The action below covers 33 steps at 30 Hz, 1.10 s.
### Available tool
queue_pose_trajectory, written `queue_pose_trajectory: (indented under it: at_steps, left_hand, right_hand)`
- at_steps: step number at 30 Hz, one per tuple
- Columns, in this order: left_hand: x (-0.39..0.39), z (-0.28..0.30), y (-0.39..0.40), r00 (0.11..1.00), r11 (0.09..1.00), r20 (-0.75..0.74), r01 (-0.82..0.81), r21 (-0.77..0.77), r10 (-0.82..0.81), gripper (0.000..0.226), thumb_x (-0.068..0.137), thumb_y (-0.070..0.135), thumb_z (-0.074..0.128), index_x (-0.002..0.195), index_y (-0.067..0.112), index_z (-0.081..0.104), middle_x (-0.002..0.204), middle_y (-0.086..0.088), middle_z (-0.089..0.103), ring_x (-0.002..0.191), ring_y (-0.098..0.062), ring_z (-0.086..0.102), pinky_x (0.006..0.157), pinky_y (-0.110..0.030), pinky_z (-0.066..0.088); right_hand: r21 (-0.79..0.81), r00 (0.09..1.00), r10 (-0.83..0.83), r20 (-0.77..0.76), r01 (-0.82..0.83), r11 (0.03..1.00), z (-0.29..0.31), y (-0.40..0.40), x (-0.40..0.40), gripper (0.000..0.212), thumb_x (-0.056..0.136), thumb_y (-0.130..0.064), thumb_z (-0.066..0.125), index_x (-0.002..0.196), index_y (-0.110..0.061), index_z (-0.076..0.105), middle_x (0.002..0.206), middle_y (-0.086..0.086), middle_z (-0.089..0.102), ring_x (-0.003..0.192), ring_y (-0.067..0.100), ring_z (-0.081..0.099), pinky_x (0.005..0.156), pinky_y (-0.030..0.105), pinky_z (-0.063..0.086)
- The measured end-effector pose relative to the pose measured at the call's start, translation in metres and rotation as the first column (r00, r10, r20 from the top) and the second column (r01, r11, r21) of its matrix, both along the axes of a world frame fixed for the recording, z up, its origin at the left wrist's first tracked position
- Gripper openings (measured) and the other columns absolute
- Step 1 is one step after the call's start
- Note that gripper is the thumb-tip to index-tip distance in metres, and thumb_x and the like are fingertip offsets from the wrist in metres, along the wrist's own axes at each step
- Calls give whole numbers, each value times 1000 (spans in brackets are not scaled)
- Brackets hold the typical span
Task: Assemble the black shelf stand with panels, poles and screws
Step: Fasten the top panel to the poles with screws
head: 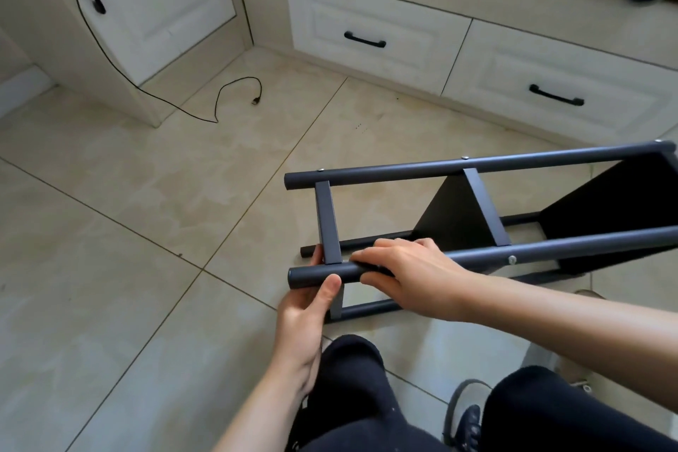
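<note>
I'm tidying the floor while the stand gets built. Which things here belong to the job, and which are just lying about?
Belongs to the job:
black metal shelf stand
near round pole, gripped by left hand and right hand
silver screw in that pole

Lying about:
thin black USB cable on the tiled floor

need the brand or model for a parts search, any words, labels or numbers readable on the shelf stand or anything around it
None: no text can be read anywhere in this view.
The black shelf stand shows bare poles and panels, no sticker or print.
The screw heads carry no legible marking.
The drawers and the cable on the floor are unmarked too.
</note>
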<state>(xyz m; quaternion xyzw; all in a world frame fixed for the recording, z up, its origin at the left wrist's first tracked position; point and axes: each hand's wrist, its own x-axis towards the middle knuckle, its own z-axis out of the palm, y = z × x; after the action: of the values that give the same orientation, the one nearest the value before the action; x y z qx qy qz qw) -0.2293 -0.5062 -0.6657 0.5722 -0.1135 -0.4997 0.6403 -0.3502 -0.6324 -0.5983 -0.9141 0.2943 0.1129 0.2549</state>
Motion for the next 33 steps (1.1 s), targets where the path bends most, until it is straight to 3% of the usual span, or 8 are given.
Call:
queue_pose_trajectory:
  at_steps: [7, 11, 16, 20, 23, 26, 30, 33]
  left_hand:
    - [2, 8, -9, 999, 1000, 31, 21, 16, -21, 57, 73, 39, 72, 128, 32, 62, 118, 2, 74, 119, -16, 65, 106, -34, 44]
    - [5, 19, -16, 998, 1000, 67, 19, 18, -20, 57, 75, 39, 72, 130, 30, 62, 117, 1, 75, 117, -18, 66, 107, -37, 45]
    - [17, 60, -29, 974, 999, 225, 7, -38, 2, 63, 76, 43, 69, 135, 22, 63, 111, 12, 75, 109, -3, 67, 91, -22, 47]
    - [30, 107, -38, 932, 995, 362, 30, -90, 4, 56, 79, 46, 68, 132, 28, 64, 113, 18, 74, 110, 2, 65, 86, -13, 46]
    - [35, 153, -46, 895, 990, 445, 69, -125, -6, 31, 79, 45, 70, 109, 38, 70, 109, 18, 74, 108, 3, 64, 86, -12, 46]
    - [36, 200, -56, 841, 978, 541, 123, -168, -13, 4, 79, 40, 76, 82, 40, 72, 93, 16, 77, 100, -3, 69, 85, -19, 48]
    - [20, 253, -67, 704, 959, 711, 194, -204, 9, 15, 87, 39, 73, 96, 28, 74, 89, 10, 75, 93, -4, 69, 77, -18, 48]
    - [6, 277, -74, 538, 938, 843, 298, -179, -10, 28, 88, 33, 74, 114, 23, 72, 101, 14, 73, 99, 2, 65, 82, -15, 49]
  right_hand:
    - [-52, 999, -14, 32, 16, 999, 8, -9, 1, 35, 104, -42, 40, 137, -38, 49, 106, -15, 54, 107, 11, 51, 96, 42, 32]
    - [-48, 998, -48, 44, 50, 998, 19, -10, 3, 33, 104, -40, 39, 135, -38, 50, 109, -14, 54, 110, 12, 51, 93, 42, 29]
    - [-40, 984, -152, 88, 156, 987, 53, -9, 16, 27, 105, -37, 36, 128, -35, 50, 118, -9, 54, 112, 19, 49, 94, 51, 32]
    - [17, 945, -246, 216, 249, 968, 90, -13, 21, 24, 103, -38, 41, 123, -34, 53, 104, -15, 52, 104, 14, 49, 95, 47, 32]
    - [88, 881, -299, 366, 287, 954, 121, -16, 19, 28, 93, -55, 49, 114, -39, 58, 98, -17, 61, 99, 13, 57, 100, 53, 39]
    - [147, 789, -327, 521, 295, 944, 151, -19, 11, 43, 82, -66, 51, 111, -38, 64, 97, -14, 67, 96, 10, 62, 94, 52, 49]
    - [271, 619, -406, 672, 304, 913, 187, -23, -4, 23, 96, -31, 61, 116, -23, 68, 99, -5, 71, 93, 5, 65, 81, 22, 53]
    - [371, 492, -484, 724, 314, 874, 204, -26, -23, 17, 96, -26, 62, 112, -24, 69, 97, -4, 72, 92, 5, 66, 80, 20, 51]
